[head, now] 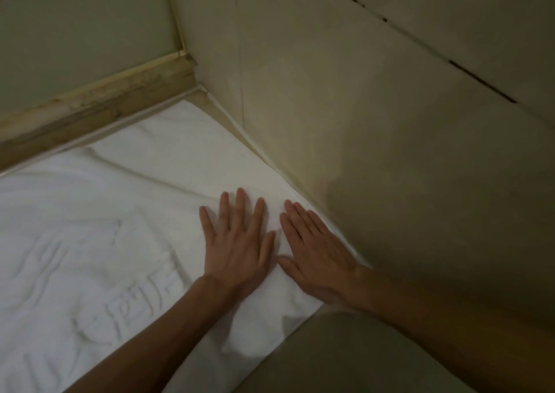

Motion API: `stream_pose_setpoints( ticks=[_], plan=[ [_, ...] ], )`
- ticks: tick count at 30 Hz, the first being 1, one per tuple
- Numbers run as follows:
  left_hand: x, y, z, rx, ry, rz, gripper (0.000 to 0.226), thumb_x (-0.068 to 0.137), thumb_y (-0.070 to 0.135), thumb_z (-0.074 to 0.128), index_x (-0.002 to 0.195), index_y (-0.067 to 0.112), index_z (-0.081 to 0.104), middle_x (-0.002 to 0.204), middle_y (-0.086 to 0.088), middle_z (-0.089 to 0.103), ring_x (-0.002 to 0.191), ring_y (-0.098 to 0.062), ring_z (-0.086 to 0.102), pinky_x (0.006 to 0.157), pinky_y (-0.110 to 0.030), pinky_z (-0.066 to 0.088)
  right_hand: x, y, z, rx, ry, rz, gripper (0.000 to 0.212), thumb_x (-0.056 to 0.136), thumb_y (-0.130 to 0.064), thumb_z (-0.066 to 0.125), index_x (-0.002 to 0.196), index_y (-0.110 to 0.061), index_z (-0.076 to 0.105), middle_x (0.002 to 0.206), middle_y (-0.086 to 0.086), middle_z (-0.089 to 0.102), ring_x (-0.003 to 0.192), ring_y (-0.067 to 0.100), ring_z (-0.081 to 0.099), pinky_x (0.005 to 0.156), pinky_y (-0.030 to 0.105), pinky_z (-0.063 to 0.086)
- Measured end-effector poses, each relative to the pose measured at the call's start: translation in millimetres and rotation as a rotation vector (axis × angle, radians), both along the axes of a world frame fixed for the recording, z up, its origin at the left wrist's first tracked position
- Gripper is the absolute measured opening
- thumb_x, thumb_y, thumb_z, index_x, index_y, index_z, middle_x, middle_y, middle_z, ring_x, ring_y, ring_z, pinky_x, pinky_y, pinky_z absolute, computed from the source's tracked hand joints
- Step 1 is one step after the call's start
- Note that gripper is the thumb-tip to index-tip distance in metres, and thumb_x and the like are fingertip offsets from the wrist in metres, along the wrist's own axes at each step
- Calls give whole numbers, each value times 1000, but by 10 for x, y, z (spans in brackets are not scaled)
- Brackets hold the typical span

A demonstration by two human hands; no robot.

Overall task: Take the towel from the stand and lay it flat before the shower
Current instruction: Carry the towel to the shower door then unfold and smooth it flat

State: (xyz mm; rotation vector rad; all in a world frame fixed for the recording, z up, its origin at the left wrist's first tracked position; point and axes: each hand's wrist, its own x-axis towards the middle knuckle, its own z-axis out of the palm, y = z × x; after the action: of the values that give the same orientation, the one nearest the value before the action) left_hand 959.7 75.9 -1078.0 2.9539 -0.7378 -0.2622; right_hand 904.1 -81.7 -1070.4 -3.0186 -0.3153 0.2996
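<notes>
A white towel [120, 212] with a raised woven pattern lies spread on the floor, filling the lower left of the view. Its far edge runs along a stone threshold [99, 104] and its right edge follows the wall. Soft creases cross its upper part. My left hand [237, 242] rests palm down on the towel's right side, fingers spread. Right beside it, my right hand [315, 248] lies flat on the towel's edge next to the wall, fingers straight. Neither hand grips the cloth.
A tiled wall [390, 107] rises on the right and meets the threshold in a corner [198, 86]. A pale panel [75, 26] stands above the threshold. Bare beige floor [330, 356] shows at the bottom right.
</notes>
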Motion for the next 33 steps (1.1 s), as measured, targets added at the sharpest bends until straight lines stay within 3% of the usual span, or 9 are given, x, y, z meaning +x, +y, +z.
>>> stream_pose_setpoints(
  ticks=[4, 7, 11, 21, 27, 33],
  plan=[
    [428, 99, 46, 23, -14, 56, 73, 85, 59, -11, 150, 26, -11, 157, -13, -21, 142, -31, -23, 113, -56, -14, 250, 76, 61, 50, -38, -4, 67, 98, -45, 15, 149, -4, 1, 158, 15, -7, 146, 22, -10, 113, 31, -16],
    [786, 132, 54, -3, -8, 118, 78, 81, 60, -16, 151, 26, -8, 158, -15, -13, 144, -33, -14, 113, -54, -10, 538, 163, 69, 72, -67, 9, 62, 100, -39, 18, 149, -6, 1, 159, 14, -6, 146, 21, -9, 114, 31, -14],
    [1240, 190, 26, -27, 33, 209, 72, 87, 59, -4, 151, 26, 0, 158, -20, -4, 146, -34, -2, 116, -52, 1, 954, 343, 11, 81, -104, 12, 59, 101, -35, 21, 150, -6, 3, 159, 13, -5, 146, 24, -6, 116, 35, -9],
    [1866, 380, -190, 22, 20, 261, 68, 89, 61, -3, 150, 30, -12, 157, -19, -17, 143, -35, -17, 113, -58, -7, 1780, 685, -269, 132, -123, -22, 59, 99, -24, 28, 149, -5, 4, 159, 13, -1, 146, 24, -6, 115, 35, -8],
    [1929, 367, -243, -16, -27, 219, 69, 87, 62, -8, 149, 33, -12, 158, -14, -18, 143, -33, -20, 112, -60, -8, 1831, 666, -275, 95, -156, -7, 62, 95, -36, 6, 149, -5, 5, 159, 15, 6, 147, 25, 0, 119, 39, -3],
    [2086, 278, -285, 16, -42, 187, 73, 82, 65, -13, 148, 35, -14, 158, -13, -18, 143, -35, -19, 111, -63, -6, 1878, 596, -239, 85, -139, -39, 66, 93, -41, 2, 149, -5, 2, 159, 15, 4, 146, 26, -1, 119, 42, -2]
  ],
)
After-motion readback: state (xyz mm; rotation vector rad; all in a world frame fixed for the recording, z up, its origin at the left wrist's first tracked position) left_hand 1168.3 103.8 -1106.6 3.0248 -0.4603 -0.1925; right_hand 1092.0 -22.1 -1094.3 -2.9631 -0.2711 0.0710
